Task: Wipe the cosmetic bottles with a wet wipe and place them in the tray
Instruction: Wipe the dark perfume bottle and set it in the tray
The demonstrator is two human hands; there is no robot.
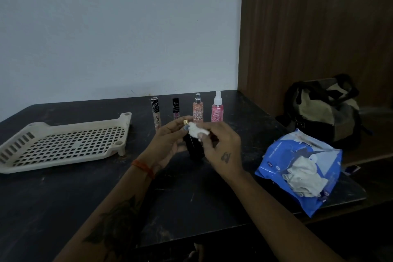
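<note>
A cream plastic tray [63, 144] with a slotted grid floor sits at the left of the dark desk [53, 202]; nothing lies in it. At the far middle stand four bottles in a row: a beige tube with a black cap [156, 115], a short dark tube [175, 107], an orange spray bottle [198, 109] and a pink spray bottle with a white nozzle [217, 108]. Nearer, above the desk, the left hand [168, 144] holds a black bottle with a gold cap [193, 149], fingers curled round it. The right hand [223, 149] pinches a crumpled white wet wipe [196, 131] against the bottle's neck. At the right lies a blue wipes pack [297, 168], with a greyish wipe bunched at its opening. A bag [323, 108] sits beyond it.
</note>
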